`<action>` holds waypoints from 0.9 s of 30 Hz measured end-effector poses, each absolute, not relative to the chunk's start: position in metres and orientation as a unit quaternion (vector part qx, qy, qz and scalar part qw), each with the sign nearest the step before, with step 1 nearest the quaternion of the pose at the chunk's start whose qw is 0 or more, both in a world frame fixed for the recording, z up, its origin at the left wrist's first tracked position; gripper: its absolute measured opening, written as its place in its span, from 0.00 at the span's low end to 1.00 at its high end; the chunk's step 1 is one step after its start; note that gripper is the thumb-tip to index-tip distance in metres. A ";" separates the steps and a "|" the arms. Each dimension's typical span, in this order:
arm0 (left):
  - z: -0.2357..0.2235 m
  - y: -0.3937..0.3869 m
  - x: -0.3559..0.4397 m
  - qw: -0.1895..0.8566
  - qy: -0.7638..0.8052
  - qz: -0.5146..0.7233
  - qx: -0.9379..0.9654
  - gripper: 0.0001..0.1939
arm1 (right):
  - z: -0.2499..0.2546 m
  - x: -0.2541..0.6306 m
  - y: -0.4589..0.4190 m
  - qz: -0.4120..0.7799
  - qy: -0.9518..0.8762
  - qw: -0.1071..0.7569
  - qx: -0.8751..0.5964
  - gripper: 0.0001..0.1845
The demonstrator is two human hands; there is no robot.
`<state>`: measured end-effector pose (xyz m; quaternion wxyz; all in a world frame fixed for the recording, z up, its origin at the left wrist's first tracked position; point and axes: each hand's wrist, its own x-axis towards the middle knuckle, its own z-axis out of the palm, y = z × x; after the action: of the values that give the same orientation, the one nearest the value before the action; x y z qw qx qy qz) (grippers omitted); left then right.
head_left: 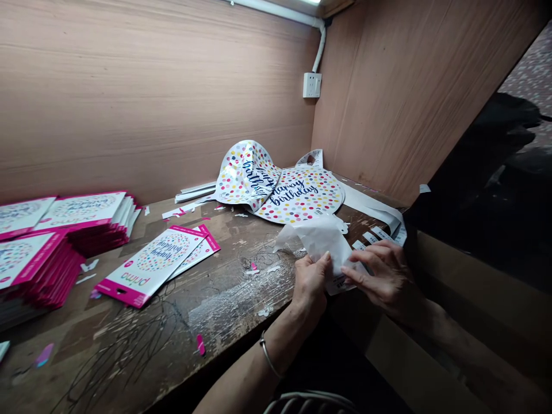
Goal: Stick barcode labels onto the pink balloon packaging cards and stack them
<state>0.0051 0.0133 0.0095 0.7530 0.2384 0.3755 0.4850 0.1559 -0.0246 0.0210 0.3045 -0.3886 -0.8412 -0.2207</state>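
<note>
Both of my hands are over the right part of the worn wooden bench. My left hand (310, 282) pinches the lower edge of a crumpled, translucent white sheet (317, 241), and my right hand (382, 276) grips the same sheet from the other side. Just behind it lies a flat foil balloon (302, 195) with coloured polka dots and "Happy Birthday" lettering. Its other part (248, 175) rises in a crumpled fold. A strip of white tabs (379, 233) runs beside my right hand.
Stacks of pink-edged balloon packets (81, 215) stand at the left, with a loose packet (150, 267) nearer the middle. Scraps and dark threads litter the bench (129, 345). Plywood walls (150, 98) enclose the back and right, with a wall socket (311, 85). A cardboard box (452, 305) stands below right.
</note>
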 end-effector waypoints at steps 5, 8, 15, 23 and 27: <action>0.013 0.015 0.007 0.744 0.392 0.481 0.247 0.13 | 0.016 0.161 -0.022 -0.168 -0.882 0.304 -0.318 0.10; 0.015 0.015 0.007 0.743 0.396 0.474 0.259 0.10 | 0.015 0.162 -0.019 -0.134 -0.883 0.316 -0.320 0.07; 0.012 0.014 0.008 0.731 0.416 0.461 0.283 0.09 | 0.010 0.163 -0.017 -0.147 -0.881 0.321 -0.314 0.12; 0.023 0.011 0.004 0.723 0.421 0.453 0.308 0.08 | 0.009 0.164 -0.019 -0.106 -0.887 0.335 -0.299 0.11; 0.026 0.011 0.002 0.723 0.422 0.444 0.318 0.07 | 0.017 0.162 -0.016 -0.043 -0.886 0.328 -0.325 0.05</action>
<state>0.0022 0.0106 0.0259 0.7235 0.3182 0.4217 0.4444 0.1617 -0.0162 0.0169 0.3283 -0.3247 -0.8860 -0.0428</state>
